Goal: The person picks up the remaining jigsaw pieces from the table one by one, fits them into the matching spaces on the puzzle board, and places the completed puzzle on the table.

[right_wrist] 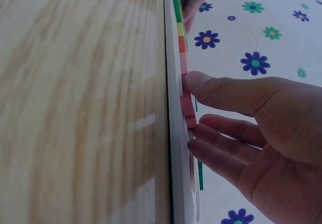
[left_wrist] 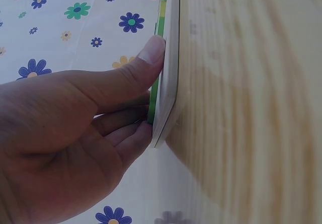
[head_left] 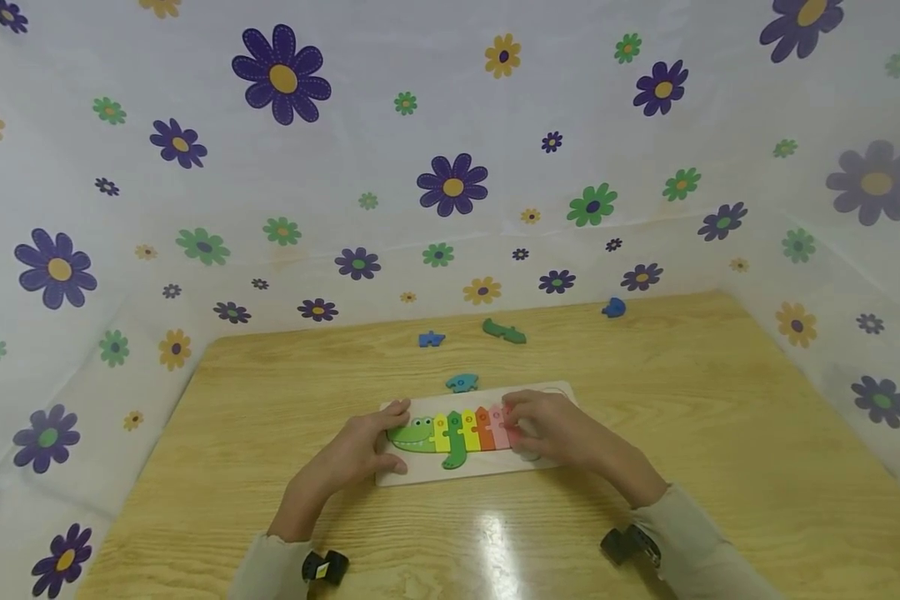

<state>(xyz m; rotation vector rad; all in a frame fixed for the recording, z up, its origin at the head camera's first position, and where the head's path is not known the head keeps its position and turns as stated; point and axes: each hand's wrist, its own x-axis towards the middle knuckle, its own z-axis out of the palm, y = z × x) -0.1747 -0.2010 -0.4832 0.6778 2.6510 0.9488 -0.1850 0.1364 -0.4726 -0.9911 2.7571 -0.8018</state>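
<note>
A wooden crocodile puzzle board (head_left: 420, 476) lies on the table with the green head piece (head_left: 412, 435) at its left end. From there a row of numbered body pieces runs right, in yellow, green, orange and pink. My left hand (head_left: 360, 446) holds the board's left end, thumb at the near side and fingers toward the far side. Over the right part, my right hand (head_left: 558, 425) pinches a dark pink puzzle piece (right_wrist: 186, 104) between thumb and fingers, at the end of the row. In the head view that hand covers most of this piece.
Just beyond the board lies a teal piece (head_left: 462, 382). Farther back are a small blue piece (head_left: 431, 339), a long green piece (head_left: 504, 332) and another blue piece (head_left: 613, 307). A flowered white cloth (head_left: 390, 167) surrounds the table (head_left: 270, 400) at the back and sides.
</note>
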